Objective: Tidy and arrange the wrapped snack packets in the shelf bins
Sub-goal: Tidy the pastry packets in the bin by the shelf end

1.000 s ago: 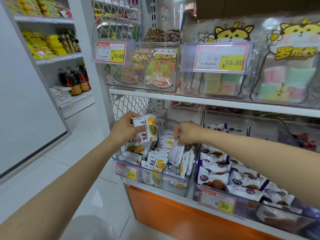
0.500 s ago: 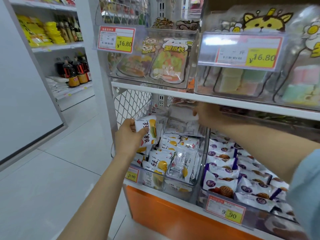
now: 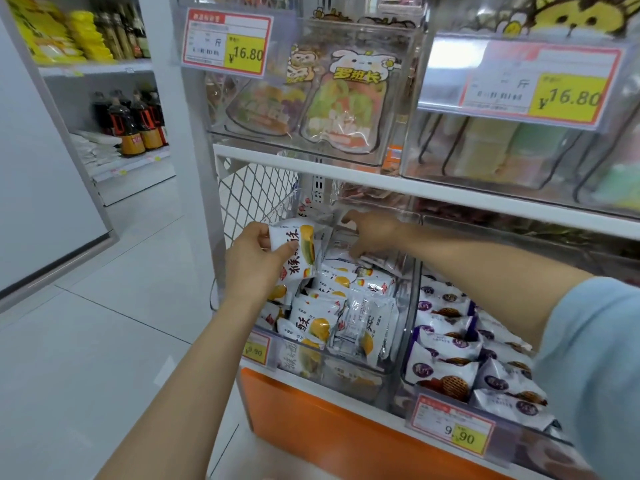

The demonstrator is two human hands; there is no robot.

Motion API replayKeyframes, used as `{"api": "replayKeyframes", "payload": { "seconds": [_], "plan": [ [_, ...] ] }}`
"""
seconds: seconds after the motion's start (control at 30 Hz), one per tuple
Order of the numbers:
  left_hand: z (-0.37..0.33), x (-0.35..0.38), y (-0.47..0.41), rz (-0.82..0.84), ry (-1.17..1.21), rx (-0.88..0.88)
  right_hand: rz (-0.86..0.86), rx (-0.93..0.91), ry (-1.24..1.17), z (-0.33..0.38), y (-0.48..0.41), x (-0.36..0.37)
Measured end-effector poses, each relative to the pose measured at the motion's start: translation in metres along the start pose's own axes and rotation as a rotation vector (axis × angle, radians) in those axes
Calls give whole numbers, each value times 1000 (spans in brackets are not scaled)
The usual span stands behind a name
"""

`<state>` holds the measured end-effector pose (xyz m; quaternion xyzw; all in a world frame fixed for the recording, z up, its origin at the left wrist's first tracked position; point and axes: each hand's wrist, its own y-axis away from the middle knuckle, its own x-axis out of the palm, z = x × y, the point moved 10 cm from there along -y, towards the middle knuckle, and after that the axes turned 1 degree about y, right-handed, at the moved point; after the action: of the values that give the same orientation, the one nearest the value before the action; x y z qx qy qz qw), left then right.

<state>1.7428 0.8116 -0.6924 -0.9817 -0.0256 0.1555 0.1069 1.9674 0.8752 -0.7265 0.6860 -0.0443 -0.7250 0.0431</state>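
Head view: white snack packet (image 3: 297,249) pinched upright between thumb and fingers of left hand (image 3: 254,268), held above left edge of clear bin (image 3: 346,374). Pile of same packets (image 3: 332,306) seen below and right of it. Right hand (image 3: 375,233) placed at bin's rear, fingertips laid on pile there; grip not discernible. Purple-labelled packets (image 3: 446,344) kept in neighbouring bin at right.

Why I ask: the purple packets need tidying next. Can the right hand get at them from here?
Probably yes. The right hand is deep in the next bin, and the purple packets lie uncovered below its forearm. Only the divider stands between, so it would have to lift over.
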Motion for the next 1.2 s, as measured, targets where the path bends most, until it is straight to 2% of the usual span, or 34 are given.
{"api": "replayKeyframes", "payload": {
  "seconds": [0.1,0.17,0.27,0.37,0.47,0.57,0.77,0.87,0.97,1.07,1.13,1.2],
  "plan": [
    [-1,1,0,1,44,-11,-118,28,-181,-10,1,-23],
    [-3,0,0,-2,51,-8,-67,25,-224,-12,1,-24],
    [-5,1,2,0,60,-13,131,8,-71,-8,7,4],
    [-6,1,5,6,60,-21,85,11,101,-6,3,15],
    [-6,0,6,2,61,-21,33,17,121,-1,0,11],
    [-8,0,7,5,62,-14,40,32,-5,3,4,3],
    [-8,2,8,20,84,-19,-153,137,-478,-15,4,-35],
    [-6,0,7,17,106,-28,-87,233,-661,-26,3,-36],
    [-5,0,6,24,150,-47,62,211,-549,-28,4,-29],
    [-6,3,6,37,172,-53,172,70,-401,-31,13,-21],
    [-6,4,6,37,187,-56,198,-23,-328,-25,25,-14],
    [-5,4,6,32,190,-58,122,-105,-166,-14,29,-13]
  ]
}}
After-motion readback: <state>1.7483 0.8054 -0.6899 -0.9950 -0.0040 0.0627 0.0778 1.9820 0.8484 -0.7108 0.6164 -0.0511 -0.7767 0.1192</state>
